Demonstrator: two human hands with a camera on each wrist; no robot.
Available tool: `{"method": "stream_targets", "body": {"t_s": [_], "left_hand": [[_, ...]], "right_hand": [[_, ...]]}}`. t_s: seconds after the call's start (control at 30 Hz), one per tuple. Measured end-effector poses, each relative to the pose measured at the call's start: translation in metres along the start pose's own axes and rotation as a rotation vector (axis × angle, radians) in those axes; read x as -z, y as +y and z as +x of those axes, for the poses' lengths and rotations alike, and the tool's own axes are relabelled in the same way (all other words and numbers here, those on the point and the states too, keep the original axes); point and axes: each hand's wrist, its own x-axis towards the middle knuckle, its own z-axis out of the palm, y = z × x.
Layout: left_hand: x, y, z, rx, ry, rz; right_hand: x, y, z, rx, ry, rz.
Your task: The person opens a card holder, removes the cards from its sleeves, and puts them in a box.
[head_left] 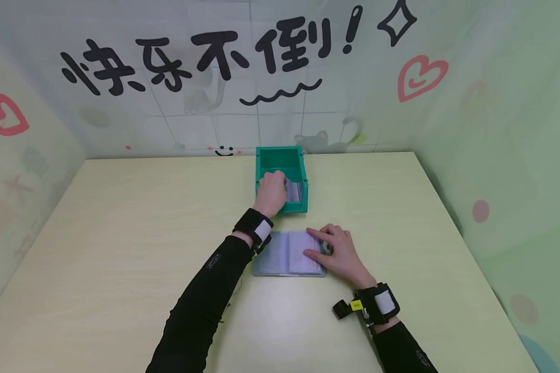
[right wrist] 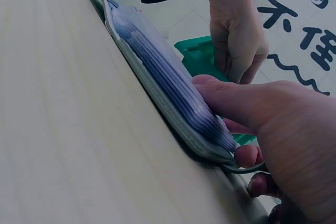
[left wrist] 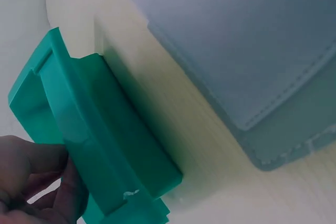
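My left hand (head_left: 271, 192) reaches into a green plastic box (head_left: 304, 176), its fingers bent down beside some pale purple cards or slips (head_left: 294, 191). In the left wrist view the box wall partly hides the fingertips, so whether they hold a card cannot be seen. A card holder (head_left: 269, 254) with a grey-green cover and many pale clear sleeves lies spread on the table, just in front of the box. My right hand (head_left: 343, 254) holds its right side. The thumb (right wrist: 207, 82) presses on the stacked sleeves, while other fingers curl at their edge near a strap.
The light wooden table (head_left: 135, 248) ends at a printed fabric wall (head_left: 177, 129) just behind the box. Similar panels rise on both sides. Black sleeves and wrist straps with cameras cover both forearms; the left forearm passes close to the card holder's left side.
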Motion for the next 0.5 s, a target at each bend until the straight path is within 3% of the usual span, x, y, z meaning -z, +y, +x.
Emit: {"method": "stream_targets", "body": {"t_s": [0.5], "left_hand": [[-0.0084, 0.0029, -0.0084, 0.094, -0.177, 0.028]], "right_hand": [[0.0010, -0.0002, 0.0003, -0.017, -0.008, 0.012]]}}
